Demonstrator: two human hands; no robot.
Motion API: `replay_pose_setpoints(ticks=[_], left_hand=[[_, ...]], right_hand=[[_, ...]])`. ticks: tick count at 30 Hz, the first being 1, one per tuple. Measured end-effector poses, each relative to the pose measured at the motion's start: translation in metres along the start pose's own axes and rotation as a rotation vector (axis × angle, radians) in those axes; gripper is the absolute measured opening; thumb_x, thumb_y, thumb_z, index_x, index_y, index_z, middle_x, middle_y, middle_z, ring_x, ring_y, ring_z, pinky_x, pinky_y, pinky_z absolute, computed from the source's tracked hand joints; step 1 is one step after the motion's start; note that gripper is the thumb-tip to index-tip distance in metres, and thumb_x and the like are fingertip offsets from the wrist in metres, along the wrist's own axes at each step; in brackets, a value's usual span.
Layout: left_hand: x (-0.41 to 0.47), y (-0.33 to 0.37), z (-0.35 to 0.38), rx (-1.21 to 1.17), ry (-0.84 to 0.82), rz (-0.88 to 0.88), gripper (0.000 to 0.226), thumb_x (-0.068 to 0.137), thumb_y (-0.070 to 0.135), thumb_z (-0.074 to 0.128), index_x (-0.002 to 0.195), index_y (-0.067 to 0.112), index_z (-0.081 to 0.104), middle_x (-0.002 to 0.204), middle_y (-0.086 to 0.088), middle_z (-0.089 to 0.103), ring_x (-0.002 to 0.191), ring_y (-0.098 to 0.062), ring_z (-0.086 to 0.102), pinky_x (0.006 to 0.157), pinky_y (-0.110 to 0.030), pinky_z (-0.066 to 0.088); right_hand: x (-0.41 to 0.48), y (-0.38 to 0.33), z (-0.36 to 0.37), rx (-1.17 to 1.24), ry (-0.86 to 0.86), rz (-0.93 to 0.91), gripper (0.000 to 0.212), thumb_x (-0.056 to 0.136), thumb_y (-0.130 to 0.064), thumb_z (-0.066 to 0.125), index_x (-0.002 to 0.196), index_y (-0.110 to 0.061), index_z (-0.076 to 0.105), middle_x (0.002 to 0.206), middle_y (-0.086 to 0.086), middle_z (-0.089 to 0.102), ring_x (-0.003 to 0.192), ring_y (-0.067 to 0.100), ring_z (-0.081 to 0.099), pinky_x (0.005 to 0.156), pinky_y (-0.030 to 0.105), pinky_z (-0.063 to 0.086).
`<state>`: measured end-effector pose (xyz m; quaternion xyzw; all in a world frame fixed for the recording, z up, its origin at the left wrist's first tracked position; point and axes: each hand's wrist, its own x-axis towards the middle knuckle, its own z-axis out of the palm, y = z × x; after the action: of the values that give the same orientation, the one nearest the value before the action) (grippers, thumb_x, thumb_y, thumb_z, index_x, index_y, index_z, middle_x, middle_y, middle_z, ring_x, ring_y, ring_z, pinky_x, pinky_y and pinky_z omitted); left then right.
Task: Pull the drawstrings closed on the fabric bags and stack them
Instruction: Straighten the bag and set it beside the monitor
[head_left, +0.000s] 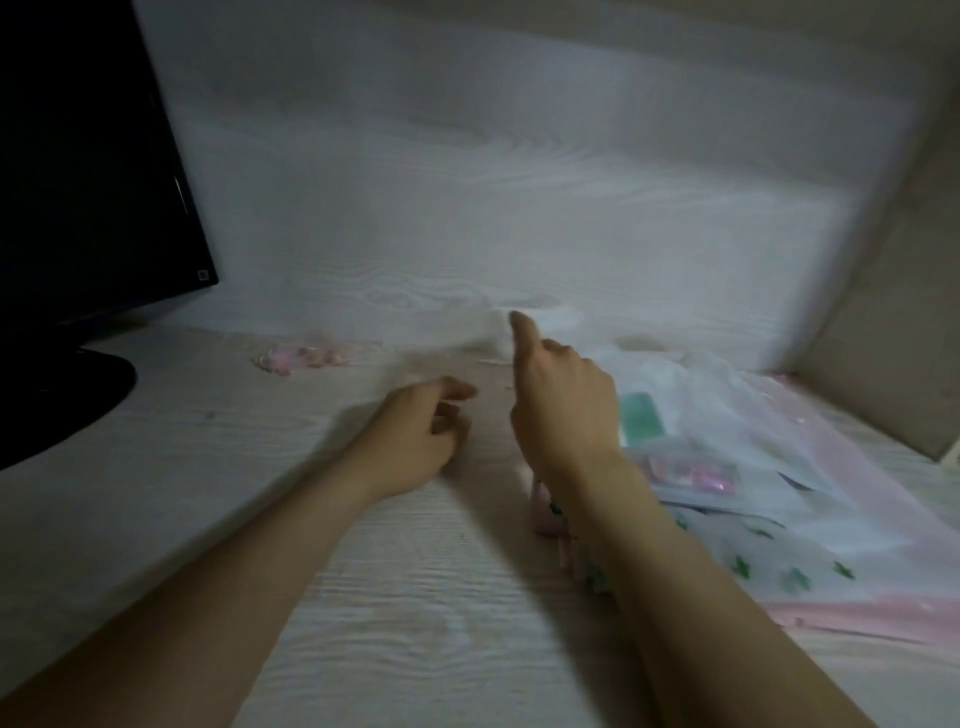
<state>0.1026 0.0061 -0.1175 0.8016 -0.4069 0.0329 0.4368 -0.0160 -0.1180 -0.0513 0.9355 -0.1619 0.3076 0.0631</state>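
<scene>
On the tabletop in front of you, the job looks barely begun, if it has begun at all. The one thing that reads as a drawstring pouch, a small pink bag, lies alone at the back left, near the monitor and well apart from both hands. It is too blurred to tell whether its neck is cinched. A pale, sheer shape, possibly a second bag, sits just beyond your right hand; the blur hides what it is.

No stack of closed bags shows anywhere, so the stacking seems to be all ahead of you.

Your right forefinger is straight and points toward the sheer shape. The other fingers are curled, the palm side is hidden, and I cannot tell whether they hold anything. Your left hand hovers low near the middle with its fingers loosely curled and the thumb close to the forefinger. A thin cord could be pinched there, but none is visible, so I cannot tell.

To your right lies a heap of clear plastic packets, and something pink peeks out from under your right forearm.
</scene>
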Motion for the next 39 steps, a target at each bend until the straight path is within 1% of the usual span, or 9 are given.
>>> replay_pose_setpoints(ticks=[6, 9, 12, 17, 21, 25, 29, 36, 39], left_hand=[[0.004, -0.015, -0.020, -0.096, 0.285, -0.039, 0.091, 0.090, -0.014, 0.059, 0.165, 0.026, 0.023, 0.142, 0.000, 0.045, 0.113, -0.009, 0.058, 0.102, -0.023, 0.048], [0.001, -0.020, -0.031, 0.051, 0.365, 0.093, 0.068, 0.092, -0.012, 0.060, 0.146, 0.028, 0.053, 0.142, -0.002, 0.040, 0.121, 0.012, 0.043, 0.102, -0.005, 0.035], [0.000, -0.026, -0.037, 0.258, 0.347, 0.147, 0.034, 0.090, -0.008, 0.063, 0.112, 0.018, 0.071, 0.138, -0.006, 0.052, 0.124, -0.010, 0.050, 0.104, -0.024, 0.040], [-0.005, -0.025, -0.052, 0.658, 0.340, 0.339, 0.016, 0.095, 0.011, 0.068, 0.104, 0.024, 0.063, 0.101, 0.009, 0.066, 0.110, -0.025, 0.050, 0.094, -0.040, 0.032], [-0.010, -0.022, -0.060, 0.697, 0.226, 0.394, 0.008, 0.096, 0.012, 0.069, 0.100, 0.019, 0.068, 0.086, -0.001, 0.065, 0.079, -0.031, 0.061, 0.070, -0.038, 0.043], [-0.016, -0.017, -0.053, 0.658, 0.059, 0.211, 0.012, 0.103, 0.026, 0.059, 0.108, 0.023, 0.069, 0.109, -0.001, 0.069, 0.097, -0.028, 0.066, 0.066, -0.034, 0.040], [-0.013, -0.020, -0.049, 0.691, 0.110, 0.083, 0.018, 0.106, 0.040, 0.052, 0.114, 0.029, 0.065, 0.118, 0.003, 0.069, 0.105, -0.028, 0.068, 0.074, -0.037, 0.049], [-0.003, -0.029, -0.053, 0.137, 0.328, -0.104, 0.032, 0.078, 0.032, 0.094, 0.089, 0.017, 0.068, 0.083, 0.007, 0.069, 0.078, -0.010, 0.066, 0.071, -0.031, 0.055], [-0.001, -0.032, -0.054, 0.032, 0.272, -0.124, 0.011, 0.084, 0.015, 0.089, 0.084, 0.015, 0.078, 0.076, 0.008, 0.075, 0.072, -0.009, 0.072, 0.076, -0.034, 0.062]], right_hand=[[-0.001, -0.024, 0.022, 0.219, 0.155, -0.292, 0.079, 0.065, 0.015, 0.063, 0.138, -0.013, 0.058, 0.099, 0.010, 0.062, 0.073, 0.036, 0.063, 0.056, 0.030, 0.025], [0.004, -0.030, 0.032, 0.234, 0.219, -0.326, 0.056, 0.059, 0.017, 0.065, 0.108, -0.010, 0.071, 0.093, 0.009, 0.058, 0.078, 0.033, 0.059, 0.059, 0.032, 0.031], [0.008, -0.027, 0.043, 0.156, 0.216, -0.273, 0.038, 0.065, 0.012, 0.064, 0.095, -0.009, 0.076, 0.102, 0.011, 0.056, 0.093, 0.034, 0.054, 0.073, 0.042, 0.044], [0.009, -0.021, 0.052, 0.015, 0.028, -0.074, 0.045, 0.083, -0.001, 0.055, 0.124, -0.014, 0.068, 0.111, 0.012, 0.059, 0.104, 0.036, 0.055, 0.083, 0.044, 0.045], [0.007, -0.015, 0.054, 0.505, -0.077, 0.162, 0.060, 0.088, 0.003, 0.052, 0.147, -0.009, 0.049, 0.098, 0.014, 0.072, 0.101, 0.035, 0.065, 0.081, 0.039, 0.049], [0.010, -0.015, 0.057, 0.722, -0.044, 0.236, 0.030, 0.104, -0.026, 0.049, 0.123, -0.010, 0.066, 0.093, 0.013, 0.075, 0.094, 0.033, 0.071, 0.080, 0.034, 0.051], [0.003, -0.017, 0.049, 0.895, -0.218, 0.211, 0.064, 0.085, -0.066, 0.068, 0.135, -0.027, 0.059, 0.106, -0.001, 0.072, 0.086, 0.015, 0.074, 0.083, 0.035, 0.059], [0.007, -0.010, 0.062, 0.926, -0.063, 0.179, 0.023, 0.092, -0.020, 0.076, 0.114, -0.014, 0.071, 0.084, 0.000, 0.077, 0.065, 0.009, 0.075, 0.075, 0.046, 0.063], [0.009, -0.003, 0.063, 0.913, -0.046, 0.223, 0.026, 0.097, -0.003, 0.064, 0.121, -0.008, 0.070, 0.103, 0.006, 0.074, 0.074, 0.014, 0.077, 0.070, 0.026, 0.062]])
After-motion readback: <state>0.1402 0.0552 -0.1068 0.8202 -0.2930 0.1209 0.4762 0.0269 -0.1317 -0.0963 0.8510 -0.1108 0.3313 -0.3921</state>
